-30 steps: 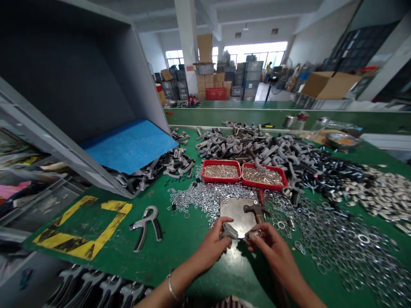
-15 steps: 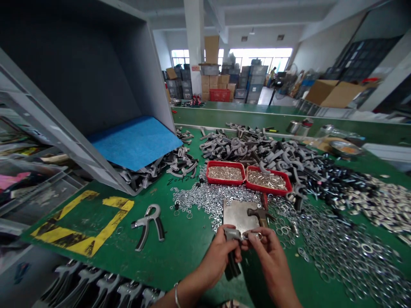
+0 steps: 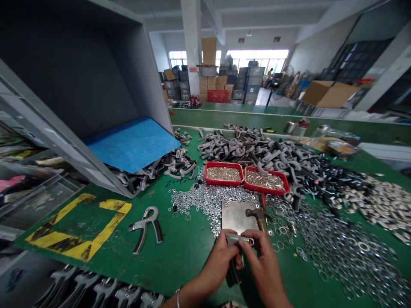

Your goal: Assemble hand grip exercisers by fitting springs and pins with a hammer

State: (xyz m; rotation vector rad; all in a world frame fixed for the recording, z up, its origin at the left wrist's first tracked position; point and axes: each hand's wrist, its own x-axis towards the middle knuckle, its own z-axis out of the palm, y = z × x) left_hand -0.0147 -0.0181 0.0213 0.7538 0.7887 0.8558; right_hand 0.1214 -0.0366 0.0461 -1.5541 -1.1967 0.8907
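Observation:
My left hand (image 3: pixel 216 261) is wrapped round a grey-and-black hand-grip handle (image 3: pixel 233 273), which points down toward me. At its upper end a coil spring (image 3: pixel 248 241) sticks out to the right. The thumb and fingers of my right hand (image 3: pixel 265 263) pinch this spring end against the handle. Just beyond both hands lies a steel plate (image 3: pixel 236 217), with a hammer (image 3: pixel 259 217) resting over its right side. Further left, an assembled hand gripper (image 3: pixel 147 226) with its spring lies on the green table (image 3: pixel 183 265).
Two red trays (image 3: pixel 224 184) of small metal pins stand behind loose nuts (image 3: pixel 195 199). Metal rings (image 3: pixel 334 252) spread across the right. Grey handles (image 3: pixel 244 147) are heaped at the back. A large grey crate (image 3: pixel 154 85) tilts at left, near yellow-black tape (image 3: pixel 93 246).
My right fingers have closed in on the handle's top, and the spring now sits nearer to it, in line with the handle's head. The view has shifted slightly.

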